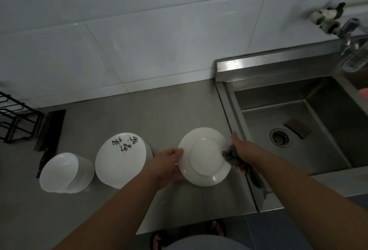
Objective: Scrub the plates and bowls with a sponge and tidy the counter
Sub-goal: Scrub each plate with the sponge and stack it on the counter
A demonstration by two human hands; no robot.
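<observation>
Plate (205,156), likely slick and breakable, gripped at its rim by left hand (169,163); right hand (245,150) clutches sponge (232,159).

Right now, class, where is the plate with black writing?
Head view, left of centre: the written plate tops a stack on the counter, between the bowls and the held plate.

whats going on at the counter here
A person holds a white plate, underside up, above the counter beside the sink. The left hand grips its rim while the right hand presses a grey sponge against its right edge. A stack of plates and a stack of bowls sit on the counter to the left.
</observation>
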